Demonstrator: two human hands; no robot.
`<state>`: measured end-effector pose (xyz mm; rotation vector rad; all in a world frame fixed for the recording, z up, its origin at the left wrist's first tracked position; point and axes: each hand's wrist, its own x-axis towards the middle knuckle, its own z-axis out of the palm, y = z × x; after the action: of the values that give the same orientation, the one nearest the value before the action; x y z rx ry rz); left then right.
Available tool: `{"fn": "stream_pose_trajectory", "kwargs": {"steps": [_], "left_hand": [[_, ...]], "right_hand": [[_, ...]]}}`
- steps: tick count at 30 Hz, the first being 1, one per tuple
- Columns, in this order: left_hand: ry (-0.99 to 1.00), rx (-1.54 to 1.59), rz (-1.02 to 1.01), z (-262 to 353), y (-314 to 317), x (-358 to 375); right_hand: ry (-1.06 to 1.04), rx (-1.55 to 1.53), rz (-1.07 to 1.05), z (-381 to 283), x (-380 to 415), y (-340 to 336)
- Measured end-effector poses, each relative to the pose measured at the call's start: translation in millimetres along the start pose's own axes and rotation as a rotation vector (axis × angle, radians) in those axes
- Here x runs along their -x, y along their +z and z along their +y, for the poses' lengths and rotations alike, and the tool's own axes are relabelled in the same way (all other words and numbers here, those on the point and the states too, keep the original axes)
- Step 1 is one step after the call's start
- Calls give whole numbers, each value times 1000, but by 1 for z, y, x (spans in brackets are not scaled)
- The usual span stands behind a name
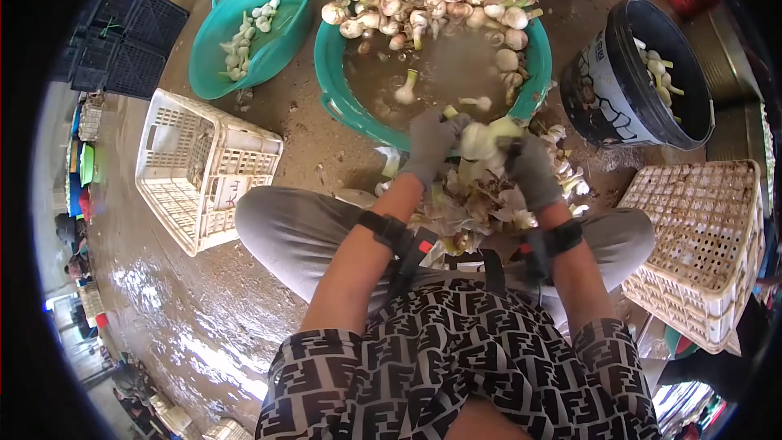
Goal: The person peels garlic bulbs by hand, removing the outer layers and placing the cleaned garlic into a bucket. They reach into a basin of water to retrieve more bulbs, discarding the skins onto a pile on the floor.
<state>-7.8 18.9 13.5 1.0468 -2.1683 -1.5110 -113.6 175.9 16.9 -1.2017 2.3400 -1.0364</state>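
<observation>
Both hands wear grey gloves and meet over the near rim of a round green tub (358,121). My left hand (433,144) is closed at the left side of a pale garlic bulb (479,143). On the bulb's other side my right hand (533,169) has its fingers wrapped round its stem end, somewhat blurred. In the tub, many garlic bulbs (432,6) are heaped at the far side, and a few float in muddy water (379,81). Loose peeled skins (481,204) lie in a pile below my hands.
A green basin (285,53) with white bulbs stands at the upper left, a white crate (208,171) below it. At the right are a black bucket (611,102) with bulbs and another crate (692,228). Black crates (142,41) stand far left.
</observation>
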Motion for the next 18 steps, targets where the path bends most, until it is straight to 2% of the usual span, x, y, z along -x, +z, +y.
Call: {"fn": "stream_pose_trajectory", "kwargs": {"steps": [1, 2, 4, 7, 8, 10, 12, 14, 15, 17, 18], "left_hand": [[-140, 267, -78, 2, -4, 3], [-127, 384, -88, 7, -6, 6], [-96, 620, -106, 10, -6, 5], [-43, 770, -107, 3, -17, -2], [-40, 838, -102, 0, -22, -3], [-63, 788, -96, 0, -34, -3], [-69, 772, -128, -4, -37, -2], [-48, 614, -118, -4, -32, -1], [-37, 536, -112, -3, -28, 0], [8, 439, -88, 2, -17, 6], [29, 387, -79, 4, -11, 11]], "right_hand": [[-39, -252, 84, 24, 4, -1], [172, -656, 12, 13, 6, -16], [72, -331, 42, 29, 8, -30], [-5, -370, 182, 55, 6, -47], [67, -213, 119, 54, 8, -67], [-86, -152, 174, 79, 4, -77], [178, -59, -129, 76, -2, -79], [133, 749, -256, 49, -3, -71], [208, 509, -180, 29, -10, -66], [186, -14, -105, 6, -15, -49], [179, 44, -112, -10, -16, -38]]}}
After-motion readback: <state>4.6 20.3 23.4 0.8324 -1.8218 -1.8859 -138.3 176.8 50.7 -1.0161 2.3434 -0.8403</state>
